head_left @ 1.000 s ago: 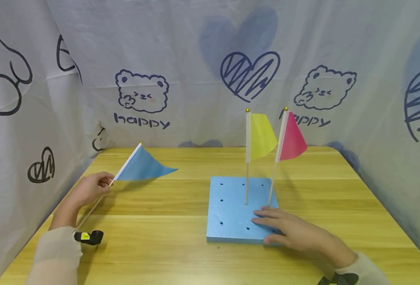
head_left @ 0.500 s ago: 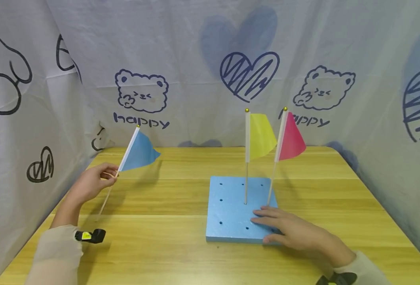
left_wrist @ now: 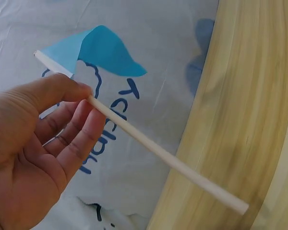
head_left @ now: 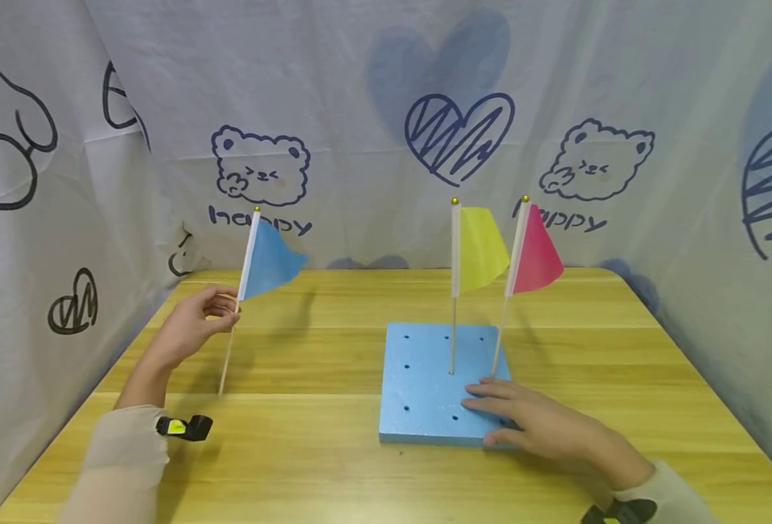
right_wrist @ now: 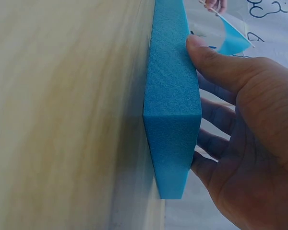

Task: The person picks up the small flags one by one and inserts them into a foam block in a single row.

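My left hand (head_left: 192,320) pinches the thin wooden stick of a blue flag (head_left: 268,258) between thumb and fingertips, just below the cloth. The stick leans slightly, gold tip up, and its bare lower end (left_wrist: 206,184) points down over the table. On the right, my right hand (head_left: 543,422) rests with fingers spread on the near right corner of a blue foam board (head_left: 425,393) with small holes. A yellow flag (head_left: 480,251) stands upright in the board's middle. Beside it a pink flag (head_left: 538,255) leans a little right, its stick's foot hidden behind the right fingers.
The wooden table (head_left: 294,451) lies under everything. A white curtain (head_left: 353,175) with bear and heart drawings hangs behind it and along both sides. Both flags on the board rise well above it, between the curtain and my right hand.
My left hand has lifted the blue flag, moved it right and turned it from a low slant to nearly upright. The right hand, board and other flags have stayed put.
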`<action>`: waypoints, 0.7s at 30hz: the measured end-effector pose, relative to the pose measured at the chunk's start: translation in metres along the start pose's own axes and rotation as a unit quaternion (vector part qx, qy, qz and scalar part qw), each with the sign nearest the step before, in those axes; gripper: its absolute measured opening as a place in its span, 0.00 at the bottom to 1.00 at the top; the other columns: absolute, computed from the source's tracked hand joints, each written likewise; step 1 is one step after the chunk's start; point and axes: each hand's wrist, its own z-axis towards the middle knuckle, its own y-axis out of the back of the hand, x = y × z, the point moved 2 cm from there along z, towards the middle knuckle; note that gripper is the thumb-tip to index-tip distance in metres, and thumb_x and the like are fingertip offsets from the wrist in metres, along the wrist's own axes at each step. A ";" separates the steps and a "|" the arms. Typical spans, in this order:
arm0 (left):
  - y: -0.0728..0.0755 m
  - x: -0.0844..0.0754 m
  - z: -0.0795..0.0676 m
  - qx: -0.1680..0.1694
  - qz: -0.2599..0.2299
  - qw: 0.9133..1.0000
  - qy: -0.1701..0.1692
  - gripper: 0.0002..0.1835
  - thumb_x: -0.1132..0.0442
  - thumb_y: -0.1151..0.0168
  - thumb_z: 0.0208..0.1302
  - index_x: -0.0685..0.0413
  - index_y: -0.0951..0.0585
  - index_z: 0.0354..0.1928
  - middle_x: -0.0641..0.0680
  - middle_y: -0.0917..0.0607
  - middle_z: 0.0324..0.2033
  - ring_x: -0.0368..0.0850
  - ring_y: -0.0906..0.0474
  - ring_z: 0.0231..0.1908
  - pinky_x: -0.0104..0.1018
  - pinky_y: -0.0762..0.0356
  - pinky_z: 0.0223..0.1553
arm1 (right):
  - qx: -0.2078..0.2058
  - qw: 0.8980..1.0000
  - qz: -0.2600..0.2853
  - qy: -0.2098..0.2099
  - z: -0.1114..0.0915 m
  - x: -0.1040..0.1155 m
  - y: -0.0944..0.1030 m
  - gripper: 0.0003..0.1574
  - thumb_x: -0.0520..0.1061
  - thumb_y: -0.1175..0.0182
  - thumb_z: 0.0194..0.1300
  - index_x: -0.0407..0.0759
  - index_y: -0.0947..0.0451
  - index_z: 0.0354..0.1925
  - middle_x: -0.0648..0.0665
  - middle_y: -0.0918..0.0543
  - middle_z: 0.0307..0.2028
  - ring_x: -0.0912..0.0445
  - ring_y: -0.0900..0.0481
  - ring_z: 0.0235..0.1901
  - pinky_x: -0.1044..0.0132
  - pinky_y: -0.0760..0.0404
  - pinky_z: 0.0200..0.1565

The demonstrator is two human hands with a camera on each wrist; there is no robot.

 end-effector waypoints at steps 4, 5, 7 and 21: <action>-0.007 -0.006 0.005 -0.004 -0.044 0.999 -0.009 0.22 0.59 0.41 0.59 0.55 0.31 0.54 0.57 0.23 0.39 0.43 0.25 0.37 0.37 0.22 0.34 | 0.000 1.000 0.000 0.001 0.000 0.000 0.000 0.34 0.63 0.49 0.59 0.58 0.38 0.63 0.53 0.39 0.63 0.51 0.46 0.63 0.51 0.38 0.58; -0.009 -0.008 0.006 -0.004 -0.054 0.999 -0.008 0.22 0.59 0.41 0.58 0.55 0.31 0.54 0.57 0.23 0.39 0.43 0.25 0.37 0.38 0.22 0.35 | 0.000 1.000 -0.001 0.003 0.000 0.000 0.000 0.34 0.63 0.49 0.60 0.58 0.38 0.63 0.53 0.39 0.63 0.50 0.46 0.63 0.50 0.38 0.58; -0.012 -0.012 0.009 -0.005 -0.072 0.997 -0.007 0.22 0.60 0.40 0.58 0.54 0.31 0.54 0.57 0.23 0.39 0.44 0.25 0.37 0.38 0.22 0.35 | -0.003 1.000 -0.002 0.006 0.000 0.000 0.000 0.34 0.62 0.49 0.60 0.58 0.38 0.63 0.53 0.38 0.63 0.50 0.45 0.63 0.50 0.38 0.57; -0.037 -0.037 0.028 -0.001 -0.140 0.990 -0.025 0.23 0.60 0.39 0.57 0.56 0.31 0.54 0.62 0.24 0.41 0.47 0.25 0.38 0.41 0.22 0.37 | -0.004 1.000 -0.001 0.007 0.000 -0.001 -0.001 0.34 0.62 0.49 0.60 0.57 0.38 0.63 0.52 0.38 0.62 0.50 0.45 0.63 0.50 0.38 0.57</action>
